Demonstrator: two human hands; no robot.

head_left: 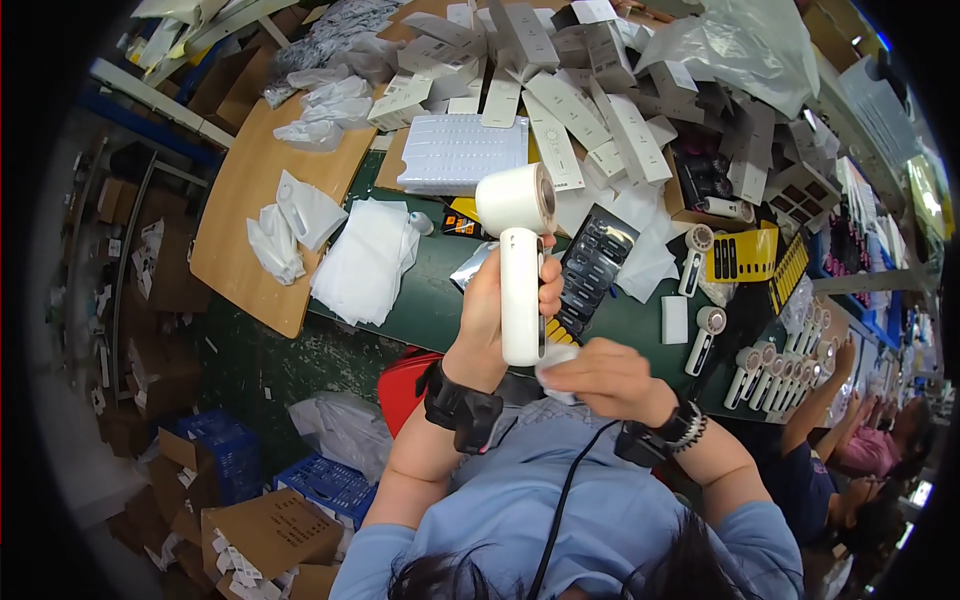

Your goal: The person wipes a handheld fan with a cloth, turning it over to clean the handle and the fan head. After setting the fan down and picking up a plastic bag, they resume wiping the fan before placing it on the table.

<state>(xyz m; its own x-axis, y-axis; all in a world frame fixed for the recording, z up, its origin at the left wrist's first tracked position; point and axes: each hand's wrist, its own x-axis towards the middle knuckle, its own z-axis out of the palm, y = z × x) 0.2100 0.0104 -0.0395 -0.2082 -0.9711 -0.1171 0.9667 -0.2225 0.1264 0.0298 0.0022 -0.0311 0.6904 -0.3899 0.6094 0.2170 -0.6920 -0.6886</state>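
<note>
My left hand (pixel 482 310) is closed around the handle of a white handheld fan (pixel 521 285). The fan stands upright in my grip, its round head at the top facing right. At the handle's lower end, my right hand (pixel 612 378) pinches a crumpled white cloth (pixel 554 370) close against the fan; whether they touch I cannot tell. Motion blurs the right fingers slightly. Just beyond the fan, a dark sheet of stickers (pixel 598 262) lies on the green table (pixel 440 285). A stack of white sheets (pixel 368 258) lies to the left of my left hand.
Small white boxes (pixel 545 130) pile up at the back beside a stack of pale trays (pixel 462 152). Bagged items (pixel 312 210) lie on a wooden board (pixel 235 225). Several more fans (pixel 765 375) stand at the right, near other people. Cartons (pixel 270 525) and blue crates sit lower left.
</note>
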